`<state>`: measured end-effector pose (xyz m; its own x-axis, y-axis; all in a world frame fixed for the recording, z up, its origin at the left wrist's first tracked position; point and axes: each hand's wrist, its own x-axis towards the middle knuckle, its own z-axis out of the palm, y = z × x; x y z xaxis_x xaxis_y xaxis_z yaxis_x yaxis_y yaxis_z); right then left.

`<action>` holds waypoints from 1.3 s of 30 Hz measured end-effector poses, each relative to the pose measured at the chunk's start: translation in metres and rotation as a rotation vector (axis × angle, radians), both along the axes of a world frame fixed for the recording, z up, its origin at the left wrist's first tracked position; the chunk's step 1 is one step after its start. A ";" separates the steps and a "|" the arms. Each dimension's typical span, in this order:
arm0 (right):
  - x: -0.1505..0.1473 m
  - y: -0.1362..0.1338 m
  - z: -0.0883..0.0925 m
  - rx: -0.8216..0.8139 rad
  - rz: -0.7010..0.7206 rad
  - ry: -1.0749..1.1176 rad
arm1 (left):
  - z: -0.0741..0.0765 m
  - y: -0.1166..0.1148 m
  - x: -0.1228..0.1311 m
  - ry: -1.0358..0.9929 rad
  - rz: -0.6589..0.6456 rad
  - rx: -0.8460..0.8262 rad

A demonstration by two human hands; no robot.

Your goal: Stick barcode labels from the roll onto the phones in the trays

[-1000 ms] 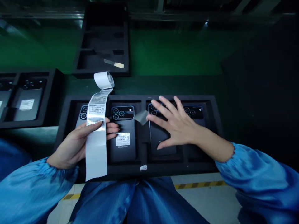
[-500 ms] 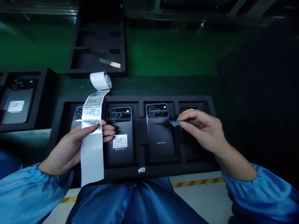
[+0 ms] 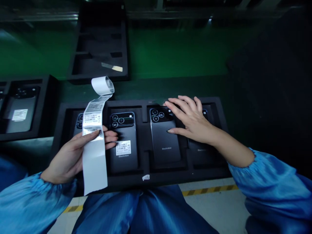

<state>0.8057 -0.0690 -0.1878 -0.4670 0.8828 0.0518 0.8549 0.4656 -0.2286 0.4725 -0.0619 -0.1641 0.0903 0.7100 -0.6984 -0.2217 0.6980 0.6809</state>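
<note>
The right hand (image 3: 192,122) has gone from pinched to spread: half a second ago its thumb and fingertips nipped a small dark piece of film just right of the third Blackview phone (image 3: 165,139); now its fingers fan out over that phone's upper right corner, thumb tip above the back. Whether they touch it, I cannot tell. No film shows plainly in the grip (a sliver might cling at the index fingertip, but it is too blurred to say).

For the work in hand, this means the right grip appears to have let its piece go from the pinch. The third phone lies back up in its pocket of the black foam tray (image 3: 117,179), logo showing and no label on it, whereas the second phone (image 3: 124,164) bears a white label (image 3: 123,148) above its logo.

A second ago the right hand was also spread, but a translucent piece then stood out at its index finger, left of the third phone. The left hand (image 3: 69,152) has hardly altered: its grip pinches the label strip (image 3: 92,117), thumb on a printed label, with bare backing hanging below and the far end curled. The white scrap (image 3: 146,177) rests on the tray's near rim as before.
</note>
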 end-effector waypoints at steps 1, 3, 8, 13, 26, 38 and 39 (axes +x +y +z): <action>0.000 0.000 0.001 -0.014 -0.002 0.010 | 0.000 0.000 0.000 -0.004 -0.002 0.000; 0.001 -0.001 0.002 -0.030 -0.004 0.019 | 0.000 0.000 0.000 -0.006 -0.008 -0.003; 0.003 0.003 -0.003 -0.005 -0.006 0.052 | 0.001 0.000 0.001 0.020 0.003 0.005; 0.014 0.002 0.005 0.202 -0.264 0.532 | 0.000 0.000 0.000 0.003 -0.006 0.005; -0.022 -0.031 0.006 -0.264 0.003 0.681 | -0.003 0.001 -0.003 0.002 -0.024 -0.010; -0.024 -0.035 -0.012 -0.087 0.045 0.517 | -0.004 0.000 -0.005 0.000 -0.035 0.017; -0.024 -0.035 -0.012 -0.090 0.046 0.519 | -0.004 0.000 -0.005 -0.006 -0.043 0.015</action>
